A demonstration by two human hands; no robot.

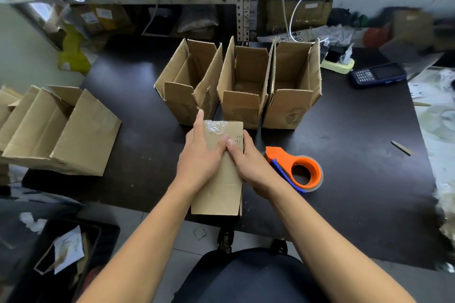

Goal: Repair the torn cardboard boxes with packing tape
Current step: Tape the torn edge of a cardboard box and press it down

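Dim room, blurred edges, wide-angle warp.

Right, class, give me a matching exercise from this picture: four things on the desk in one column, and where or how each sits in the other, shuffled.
Things
1. tape dispenser
2. flattened box
3. three open boxes
4. phone

Places
A. upright in a row at the back
B. under both hands
C. far right, near the power strip
D. lying just right of the right hand

Pairs: 1-D, 2-B, 3-A, 4-C
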